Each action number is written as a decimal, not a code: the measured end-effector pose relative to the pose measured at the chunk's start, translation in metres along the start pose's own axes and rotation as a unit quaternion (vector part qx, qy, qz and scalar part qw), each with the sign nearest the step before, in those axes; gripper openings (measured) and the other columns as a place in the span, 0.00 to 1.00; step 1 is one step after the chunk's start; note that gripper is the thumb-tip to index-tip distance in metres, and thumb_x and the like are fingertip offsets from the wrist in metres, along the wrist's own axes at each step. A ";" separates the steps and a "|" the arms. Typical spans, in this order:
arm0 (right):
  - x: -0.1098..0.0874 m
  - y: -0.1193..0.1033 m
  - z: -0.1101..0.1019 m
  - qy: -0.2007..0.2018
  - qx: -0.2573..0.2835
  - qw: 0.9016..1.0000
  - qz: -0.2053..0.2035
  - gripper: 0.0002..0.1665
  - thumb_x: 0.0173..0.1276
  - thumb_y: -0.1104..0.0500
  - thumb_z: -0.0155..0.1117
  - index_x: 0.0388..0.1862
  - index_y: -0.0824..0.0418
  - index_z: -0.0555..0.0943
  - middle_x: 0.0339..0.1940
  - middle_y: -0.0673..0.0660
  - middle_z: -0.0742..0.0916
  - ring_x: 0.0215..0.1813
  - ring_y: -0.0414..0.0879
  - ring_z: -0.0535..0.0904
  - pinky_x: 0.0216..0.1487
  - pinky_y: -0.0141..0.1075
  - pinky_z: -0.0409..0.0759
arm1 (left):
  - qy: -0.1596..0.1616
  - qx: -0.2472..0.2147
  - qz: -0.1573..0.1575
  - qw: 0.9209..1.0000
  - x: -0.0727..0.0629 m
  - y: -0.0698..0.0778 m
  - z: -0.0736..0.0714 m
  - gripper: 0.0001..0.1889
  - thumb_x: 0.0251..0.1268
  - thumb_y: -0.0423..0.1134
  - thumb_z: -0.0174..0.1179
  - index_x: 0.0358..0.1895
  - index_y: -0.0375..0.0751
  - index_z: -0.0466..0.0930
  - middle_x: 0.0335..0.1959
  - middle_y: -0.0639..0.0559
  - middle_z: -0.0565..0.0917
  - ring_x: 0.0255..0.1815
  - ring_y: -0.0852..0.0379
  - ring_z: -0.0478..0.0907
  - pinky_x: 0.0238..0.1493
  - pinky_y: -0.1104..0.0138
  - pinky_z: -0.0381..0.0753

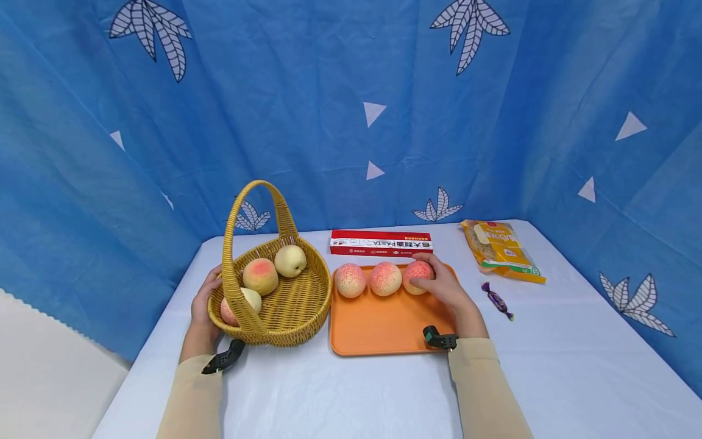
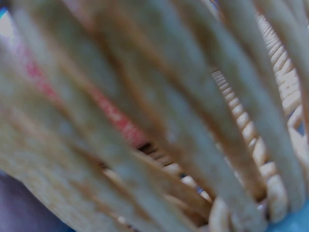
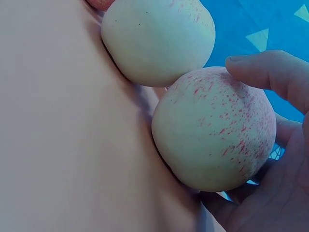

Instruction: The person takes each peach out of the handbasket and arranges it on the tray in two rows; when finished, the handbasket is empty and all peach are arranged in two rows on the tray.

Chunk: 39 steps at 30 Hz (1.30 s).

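In the head view, my left hand (image 1: 204, 306) rests against the left outer side of a yellow wicker basket (image 1: 318, 308). The basket holds a yellow peach with a red top (image 1: 260, 277), a pale yellow round fruit (image 1: 290, 261), and pale and pink fruit (image 1: 228, 312) partly hidden by the handle. Only blurred wicker (image 2: 159, 111) fills the left wrist view. My right hand (image 1: 451, 289) holds the rightmost speckled peach (image 3: 217, 130), thumb and fingers around it. That peach sits at the back of an orange tray (image 1: 384, 332), beside two more speckled peaches (image 1: 386, 279).
A red and white pasta box (image 1: 381, 242) lies behind the tray. To the right are a yellow food packet (image 1: 501, 249) and a purple-wrapped candy (image 1: 497, 300). Blue curtains (image 1: 307, 122) enclose the white table (image 1: 576, 360) at the back and sides.
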State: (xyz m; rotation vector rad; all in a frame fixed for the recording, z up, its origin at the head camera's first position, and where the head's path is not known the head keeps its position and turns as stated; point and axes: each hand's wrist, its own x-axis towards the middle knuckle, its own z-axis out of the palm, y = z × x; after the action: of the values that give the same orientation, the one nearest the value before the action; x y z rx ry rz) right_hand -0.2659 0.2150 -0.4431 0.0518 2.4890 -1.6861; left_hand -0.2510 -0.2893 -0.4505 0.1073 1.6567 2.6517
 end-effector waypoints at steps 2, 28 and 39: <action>0.000 -0.001 0.000 -0.001 0.001 1.000 0.000 0.42 0.65 0.54 0.69 0.75 0.49 0.62 0.78 0.60 0.65 0.75 0.60 0.62 0.73 0.58 0.66 | 0.004 0.002 -0.002 1.000 0.002 -0.002 -0.003 0.22 0.81 0.36 0.29 0.62 0.58 0.70 0.54 0.67 0.78 0.55 0.67 0.72 0.57 0.78 0.73; -0.012 -0.036 0.007 0.051 -0.016 0.997 -0.049 0.38 0.68 0.52 0.67 0.74 0.43 0.64 0.81 0.55 0.61 0.80 0.61 0.54 0.74 0.66 0.59 | 0.003 0.000 0.002 1.000 0.005 -0.003 -0.005 0.21 0.81 0.36 0.30 0.64 0.57 0.70 0.58 0.65 0.76 0.57 0.67 0.72 0.58 0.78 0.72; -0.015 -0.049 0.025 0.053 -0.084 0.986 -0.133 0.33 0.65 0.53 0.70 0.68 0.46 0.70 0.74 0.56 0.69 0.75 0.58 0.58 0.66 0.59 0.74 | -0.004 0.004 0.010 1.000 0.001 -0.002 -0.003 0.22 0.81 0.35 0.29 0.62 0.57 0.71 0.56 0.64 0.77 0.54 0.67 0.74 0.57 0.76 0.73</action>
State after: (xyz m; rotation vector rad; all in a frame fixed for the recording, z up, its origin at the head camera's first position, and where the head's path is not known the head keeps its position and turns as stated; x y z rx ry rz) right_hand -0.2537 0.1740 -0.4052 -0.2243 2.8159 -1.5917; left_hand -0.2520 -0.2910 -0.4536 0.1334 1.6734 2.6552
